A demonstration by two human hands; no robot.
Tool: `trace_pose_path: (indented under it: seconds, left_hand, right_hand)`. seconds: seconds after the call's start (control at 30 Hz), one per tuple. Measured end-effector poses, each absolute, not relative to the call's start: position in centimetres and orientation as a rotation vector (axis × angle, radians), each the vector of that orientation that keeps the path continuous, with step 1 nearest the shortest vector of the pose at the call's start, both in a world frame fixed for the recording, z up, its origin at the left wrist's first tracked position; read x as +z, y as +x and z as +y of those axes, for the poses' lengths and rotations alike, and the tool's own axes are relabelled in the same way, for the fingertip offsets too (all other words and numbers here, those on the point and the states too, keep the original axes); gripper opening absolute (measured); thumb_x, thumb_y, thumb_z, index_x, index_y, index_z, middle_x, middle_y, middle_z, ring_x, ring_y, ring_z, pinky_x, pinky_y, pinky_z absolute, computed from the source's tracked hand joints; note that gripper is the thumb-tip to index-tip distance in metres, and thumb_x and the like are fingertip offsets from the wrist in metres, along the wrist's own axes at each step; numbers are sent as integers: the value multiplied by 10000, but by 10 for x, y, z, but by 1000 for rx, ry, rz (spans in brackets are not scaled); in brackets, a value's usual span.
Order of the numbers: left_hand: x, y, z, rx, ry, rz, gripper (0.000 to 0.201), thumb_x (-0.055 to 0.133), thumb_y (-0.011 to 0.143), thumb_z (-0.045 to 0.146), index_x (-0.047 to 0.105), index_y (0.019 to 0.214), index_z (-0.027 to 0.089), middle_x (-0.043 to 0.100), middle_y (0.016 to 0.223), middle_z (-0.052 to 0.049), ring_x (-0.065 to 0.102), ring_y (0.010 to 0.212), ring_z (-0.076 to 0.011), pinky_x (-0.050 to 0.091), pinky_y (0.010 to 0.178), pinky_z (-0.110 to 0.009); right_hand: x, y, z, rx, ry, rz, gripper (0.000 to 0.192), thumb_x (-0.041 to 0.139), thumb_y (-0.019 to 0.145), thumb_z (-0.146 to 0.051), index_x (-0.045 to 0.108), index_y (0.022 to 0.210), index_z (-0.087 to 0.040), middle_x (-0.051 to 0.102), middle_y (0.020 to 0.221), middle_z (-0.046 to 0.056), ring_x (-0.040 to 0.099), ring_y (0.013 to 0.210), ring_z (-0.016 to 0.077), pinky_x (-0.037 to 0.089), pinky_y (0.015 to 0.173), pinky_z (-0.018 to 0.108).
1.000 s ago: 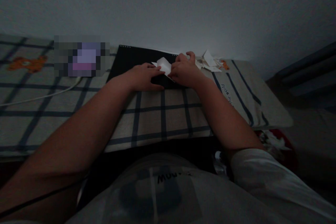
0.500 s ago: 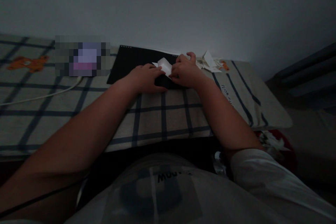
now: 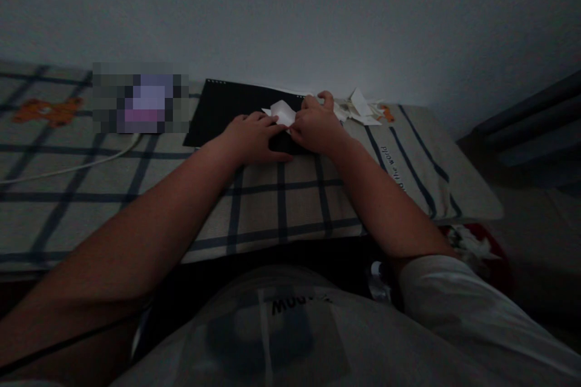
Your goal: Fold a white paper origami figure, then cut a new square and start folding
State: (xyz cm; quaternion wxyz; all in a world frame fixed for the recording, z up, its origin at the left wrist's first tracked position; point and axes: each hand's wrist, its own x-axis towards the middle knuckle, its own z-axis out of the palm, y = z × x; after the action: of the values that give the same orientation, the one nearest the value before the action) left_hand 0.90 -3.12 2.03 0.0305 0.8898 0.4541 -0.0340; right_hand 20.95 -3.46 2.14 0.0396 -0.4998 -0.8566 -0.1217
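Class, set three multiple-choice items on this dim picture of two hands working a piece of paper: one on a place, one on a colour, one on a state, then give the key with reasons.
1. Where does the white paper lie?
A. on the black mat
B. on the floor
C. on the person's lap

2. What colour are the lines on the checked cloth?
A. red
B. dark blue
C. yellow

3. How do the hands stand to the paper?
A. both are lifted clear of it
B. only the left hand touches it
C. both touch it, one at each side

Key: 1 A, the paper lies over the black mat by the wall. 2 B, the grid lines look dark blue on pale fabric. 3 C, the left hand and the right hand meet at the paper's edges.
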Motion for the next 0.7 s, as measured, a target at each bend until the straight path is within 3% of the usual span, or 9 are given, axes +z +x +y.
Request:
trace_pose_path:
  seconds: [0.23,0.47,0.7]
  left_hand:
    - [20,10,-30,-87,2738,1391,875,555,937,842,457,1685,399,413,1780,-31,366,1601,-404,331,1280,-537]
    - [19,14,-35,-3,2721,1436,810,537,980,783,552,1616,280,457,1747,-91,414,1575,-393,358,1259,-521]
    - [13,12,-33,75,2720,1463,855,560,961,790,534,1602,226,547,1658,-147,474,1530,-384,386,1231,-505]
  right_hand:
    - [13,198,-37,-516,-1510,-2625,411,455,1019,-193,839,1161,-161,804,1106,174,538,1312,403,250,1193,745]
    - [7,200,-33,-533,-1489,-2618,368,500,1017,-237,848,1135,-202,804,1090,154,529,1293,400,260,1159,749]
    - [10,192,-41,-507,-1539,-2634,397,504,1022,-289,855,1182,-195,804,1106,187,516,1313,433,222,1176,754]
